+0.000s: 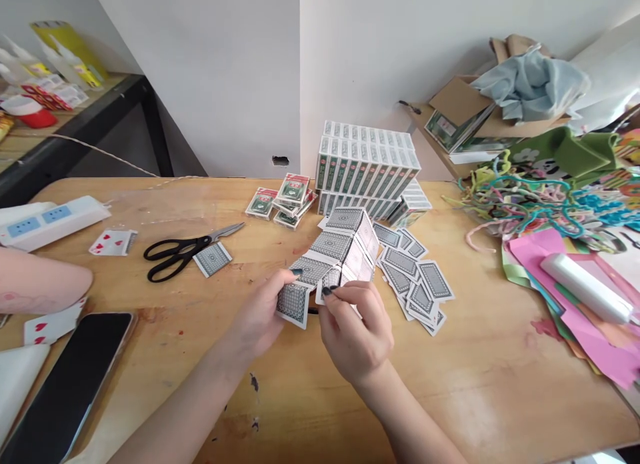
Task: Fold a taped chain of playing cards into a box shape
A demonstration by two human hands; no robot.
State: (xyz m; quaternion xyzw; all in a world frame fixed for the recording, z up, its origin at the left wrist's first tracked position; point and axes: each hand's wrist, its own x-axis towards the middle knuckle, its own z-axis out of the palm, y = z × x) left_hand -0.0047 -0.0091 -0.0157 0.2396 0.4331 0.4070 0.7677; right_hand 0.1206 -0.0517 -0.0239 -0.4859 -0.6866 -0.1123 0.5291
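In the middle of the table stands a folded structure of joined playing cards (331,245), backs outward in grey pattern. My left hand (261,312) is closed on its near left end, thumb on top of a card. My right hand (357,327) pinches a playing card (331,277) at the structure's near right side; the fingers hide part of it. Several loose playing cards (400,261) lie face down to the right. Black-handled scissors (193,247) rest on the left, beside a cut card piece (213,259).
Boxed card decks (367,161) are stacked at the back, with several loose card boxes (293,189) beside them. On the left lie a phone (67,387) and a power strip (55,221). Coloured paper (565,284), a white glue gun-like stick (587,289) and pipe cleaners (525,197) cover the right side.
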